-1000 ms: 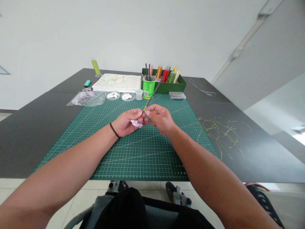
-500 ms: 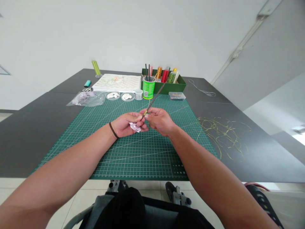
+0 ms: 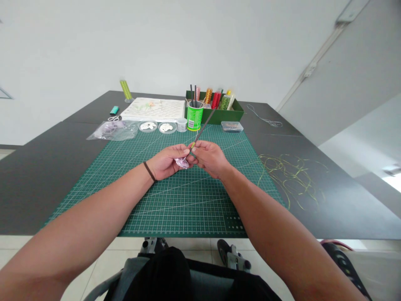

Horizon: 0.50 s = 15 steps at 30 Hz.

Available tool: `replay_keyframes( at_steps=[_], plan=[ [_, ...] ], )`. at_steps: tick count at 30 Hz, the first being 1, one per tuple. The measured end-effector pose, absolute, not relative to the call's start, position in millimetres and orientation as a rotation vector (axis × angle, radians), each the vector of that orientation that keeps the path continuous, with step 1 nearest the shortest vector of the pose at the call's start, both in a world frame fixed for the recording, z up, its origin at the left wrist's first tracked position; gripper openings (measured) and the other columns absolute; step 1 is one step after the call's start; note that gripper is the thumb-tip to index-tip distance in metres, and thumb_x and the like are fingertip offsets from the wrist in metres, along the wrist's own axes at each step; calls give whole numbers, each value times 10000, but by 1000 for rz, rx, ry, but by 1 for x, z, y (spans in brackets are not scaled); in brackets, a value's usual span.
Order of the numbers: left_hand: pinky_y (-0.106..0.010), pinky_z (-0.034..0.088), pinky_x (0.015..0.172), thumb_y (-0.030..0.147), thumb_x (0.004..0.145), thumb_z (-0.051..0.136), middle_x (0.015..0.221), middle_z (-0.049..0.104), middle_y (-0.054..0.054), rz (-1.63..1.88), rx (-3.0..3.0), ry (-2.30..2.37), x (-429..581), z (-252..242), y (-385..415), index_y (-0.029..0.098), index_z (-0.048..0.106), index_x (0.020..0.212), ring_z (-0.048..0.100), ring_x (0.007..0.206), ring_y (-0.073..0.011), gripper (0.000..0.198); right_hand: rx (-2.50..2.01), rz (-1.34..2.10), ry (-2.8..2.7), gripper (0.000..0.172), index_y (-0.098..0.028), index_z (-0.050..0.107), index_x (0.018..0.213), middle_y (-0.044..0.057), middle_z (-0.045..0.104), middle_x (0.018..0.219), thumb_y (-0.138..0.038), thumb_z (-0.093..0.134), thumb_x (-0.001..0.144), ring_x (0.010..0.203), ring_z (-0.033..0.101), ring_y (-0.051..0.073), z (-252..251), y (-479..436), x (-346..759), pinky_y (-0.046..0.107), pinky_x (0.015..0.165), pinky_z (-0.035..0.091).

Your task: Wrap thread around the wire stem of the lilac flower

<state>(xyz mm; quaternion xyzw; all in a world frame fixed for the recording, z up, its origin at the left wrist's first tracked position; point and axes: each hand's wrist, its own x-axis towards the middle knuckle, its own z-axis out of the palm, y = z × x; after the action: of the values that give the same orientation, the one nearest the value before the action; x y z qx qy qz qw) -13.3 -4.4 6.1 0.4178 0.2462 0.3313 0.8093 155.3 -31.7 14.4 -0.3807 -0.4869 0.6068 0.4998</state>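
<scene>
Above the green cutting mat (image 3: 175, 200), both hands meet around a thin dark stick (image 3: 204, 126) that slants up and away to the right. A short yellow-green thread wrapping (image 3: 193, 145) circles its lower part. My left hand (image 3: 171, 161) is closed, pinching the stick's lower end between thumb and fingers. Below that thumb hangs a shiny pale-purple flower-like piece (image 3: 182, 163), partly hidden by the fingers. My right hand (image 3: 210, 158) is also closed, its thumb and fingertips pinching the stick at the wrapping. Whether it grips loose thread as well cannot be seen.
Tangled yellow-green thread (image 3: 290, 173) lies at the right. Along the back stand a green can (image 3: 194, 119), a green box (image 3: 233, 117) of coloured spools, a clear case (image 3: 232, 126), two dishes of white pieces (image 3: 167, 127), a white board (image 3: 153, 109), scissors (image 3: 114, 118) and a plastic bag (image 3: 114, 130).
The pale-purple piece has shifted slightly right and up, and seems turned a little. Both hands keep their hold on the stick. The camera view has moved slightly.
</scene>
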Motion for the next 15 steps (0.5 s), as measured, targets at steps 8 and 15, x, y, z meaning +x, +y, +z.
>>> replay_keyframes(
  at_steps=[8, 15],
  plan=[
    [-234, 474, 562, 236, 633, 893, 657, 653, 26, 993, 1173, 740, -4, 7, -6, 163, 599, 783, 600, 556, -102, 338, -1081, 1293, -1186, 106, -182, 643, 800, -85, 488, 525, -282, 653, 767, 400, 300, 50, 11, -26, 154, 217, 385, 199],
    [-251, 424, 564, 281, 767, 806, 661, 678, 0, 1067, 1572, 1067, -2, 7, -10, 172, 672, 801, 576, 554, -115, 175, -1280, 988, -1354, 115, -186, 664, 795, -61, 512, 566, -273, 590, 806, 476, 362, 85, 5, -24, 153, 251, 463, 251]
  ],
)
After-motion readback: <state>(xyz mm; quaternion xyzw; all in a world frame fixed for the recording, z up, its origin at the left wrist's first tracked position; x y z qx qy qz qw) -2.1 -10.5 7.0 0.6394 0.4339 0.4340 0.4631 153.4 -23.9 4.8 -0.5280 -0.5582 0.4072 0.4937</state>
